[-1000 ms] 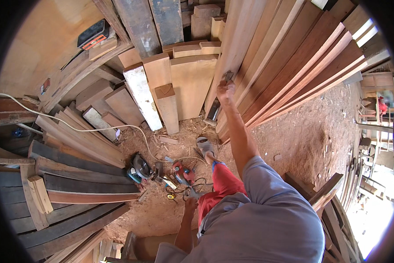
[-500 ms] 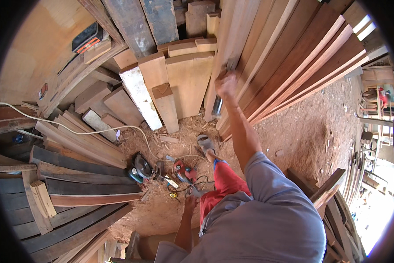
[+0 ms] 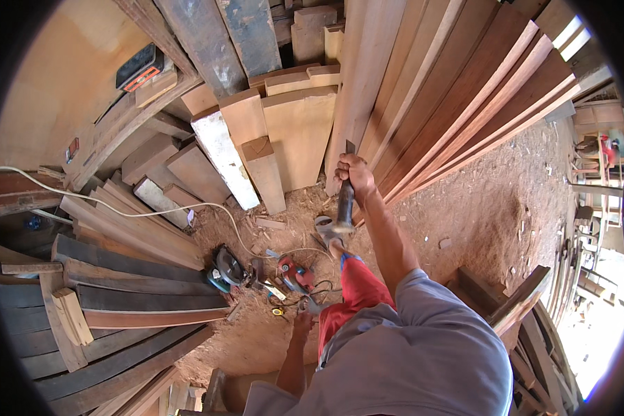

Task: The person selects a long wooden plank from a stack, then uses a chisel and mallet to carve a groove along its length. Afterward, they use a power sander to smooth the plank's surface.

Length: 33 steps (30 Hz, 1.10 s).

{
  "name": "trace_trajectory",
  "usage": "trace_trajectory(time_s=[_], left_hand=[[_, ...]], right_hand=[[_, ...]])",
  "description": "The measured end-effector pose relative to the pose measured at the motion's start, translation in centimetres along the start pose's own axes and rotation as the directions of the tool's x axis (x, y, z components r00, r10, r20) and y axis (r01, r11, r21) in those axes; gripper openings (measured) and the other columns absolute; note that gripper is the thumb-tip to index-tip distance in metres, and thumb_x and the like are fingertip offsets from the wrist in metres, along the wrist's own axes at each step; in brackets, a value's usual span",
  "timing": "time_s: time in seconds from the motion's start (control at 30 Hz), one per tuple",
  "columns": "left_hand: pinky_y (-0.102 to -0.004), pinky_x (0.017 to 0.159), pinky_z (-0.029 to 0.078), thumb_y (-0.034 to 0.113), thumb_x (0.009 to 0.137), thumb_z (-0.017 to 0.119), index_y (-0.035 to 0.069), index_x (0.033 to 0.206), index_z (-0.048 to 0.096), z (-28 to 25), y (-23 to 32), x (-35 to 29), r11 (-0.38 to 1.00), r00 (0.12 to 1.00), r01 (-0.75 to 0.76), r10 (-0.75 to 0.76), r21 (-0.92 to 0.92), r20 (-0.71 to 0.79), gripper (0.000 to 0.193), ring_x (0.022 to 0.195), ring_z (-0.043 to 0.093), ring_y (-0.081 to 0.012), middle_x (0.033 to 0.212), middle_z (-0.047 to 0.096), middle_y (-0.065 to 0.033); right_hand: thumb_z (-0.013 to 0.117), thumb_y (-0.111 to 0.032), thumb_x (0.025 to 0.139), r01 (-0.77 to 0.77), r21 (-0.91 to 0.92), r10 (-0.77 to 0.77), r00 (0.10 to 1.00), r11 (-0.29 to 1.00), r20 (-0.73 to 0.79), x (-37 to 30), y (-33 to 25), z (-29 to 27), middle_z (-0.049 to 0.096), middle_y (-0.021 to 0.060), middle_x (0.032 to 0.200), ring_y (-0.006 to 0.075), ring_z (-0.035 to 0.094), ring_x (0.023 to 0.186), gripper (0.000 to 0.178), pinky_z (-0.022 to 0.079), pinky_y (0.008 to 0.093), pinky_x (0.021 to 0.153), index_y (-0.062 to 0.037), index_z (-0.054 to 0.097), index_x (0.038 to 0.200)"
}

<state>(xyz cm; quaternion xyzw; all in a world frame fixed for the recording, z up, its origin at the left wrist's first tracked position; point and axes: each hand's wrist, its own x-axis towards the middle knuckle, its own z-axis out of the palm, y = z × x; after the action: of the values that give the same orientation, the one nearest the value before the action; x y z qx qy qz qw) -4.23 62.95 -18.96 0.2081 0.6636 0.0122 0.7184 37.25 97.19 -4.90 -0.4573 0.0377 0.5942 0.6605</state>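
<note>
My right hand [image 3: 354, 173] is wrapped round a chisel [image 3: 346, 201] with a dark handle. Its short metal blade points away from me, towards the foot of a tall leaning board [image 3: 371, 62]; the light-coloured butt end points back at me. Lower down, my left hand [image 3: 303, 322] is beside my left leg, close to the ground by my grey sandal. Its fingers look closed, but what they hold, if anything, is too small to make out. Near it lie a red power tool [image 3: 296, 274], a yellow tape measure [image 3: 277, 311] and a circular saw [image 3: 228, 266].
Several reddish planks [image 3: 464, 111] lean at the right. Short boards [image 3: 301, 139] and a white-painted piece [image 3: 225, 159] stand ahead. Dark timbers [image 3: 131, 298] are stacked at the left. A pale cable [image 3: 138, 209] crosses the shavings-covered ground. A black-and-orange box [image 3: 140, 67] rests at the upper left.
My right hand has come down towards me from higher along the leaning board, and the chisel has swung with it, its handle end now nearer to me. My left hand has barely moved.
</note>
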Motion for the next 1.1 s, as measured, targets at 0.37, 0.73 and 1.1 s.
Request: trace_trajectory(time_s=[0.37, 0.73, 1.1], left_hand=[[-0.0271, 0.055, 0.047, 0.026, 0.095, 0.058, 0.006, 0.105, 0.062, -0.3, 4.4, -0.7, 0.999, 0.999, -0.027, 0.026, -0.037, -0.035, 0.023, 0.070, 0.063, -0.0140, 0.089, 0.064, -0.0039], [-0.0265, 0.059, 0.050, 0.026, 0.101, 0.056, 0.006, 0.107, 0.060, 4.7, 11.2, -1.4, 0.996, 0.997, -0.062, 0.064, -0.061, 0.034, 0.021, 0.064, 0.058, -0.0106, 0.089, 0.064, -0.0031], [-0.0238, 0.051, 0.045, 0.026, 0.096, 0.060, 0.009, 0.099, 0.064, 3.8, 13.1, -2.1, 0.999, 0.996, -0.049, 0.048, -0.008, -0.072, 0.018, 0.059, 0.050, -0.0058, 0.075, 0.054, 0.0037]], right_hand=[[0.042, -0.011, 0.101, -0.055, -0.468, 0.079, 0.996, 0.882, 0.031, -1.2, 0.8, 0.1, 0.052, 0.0057, 0.079, 0.0125, 0.050, 0.057, 0.007, 0.043, 0.0315, 0.045, -0.0077, 0.042, 0.095], [0.043, -0.013, 0.102, 0.157, 0.078, -0.124, 0.938, 0.985, -0.323, 6.1, -1.3, 1.5, 0.064, 0.0098, 0.079, 0.0142, 0.051, 0.051, 0.018, 0.048, 0.0336, 0.048, -0.0032, 0.053, 0.091], [0.048, -0.009, 0.097, 0.171, 0.509, -0.089, 0.979, 0.844, -0.182, 7.8, -3.7, 5.3, 0.047, -0.0001, 0.065, 0.0127, 0.046, 0.051, 0.014, 0.044, 0.0310, 0.052, -0.0109, 0.050, 0.083]])
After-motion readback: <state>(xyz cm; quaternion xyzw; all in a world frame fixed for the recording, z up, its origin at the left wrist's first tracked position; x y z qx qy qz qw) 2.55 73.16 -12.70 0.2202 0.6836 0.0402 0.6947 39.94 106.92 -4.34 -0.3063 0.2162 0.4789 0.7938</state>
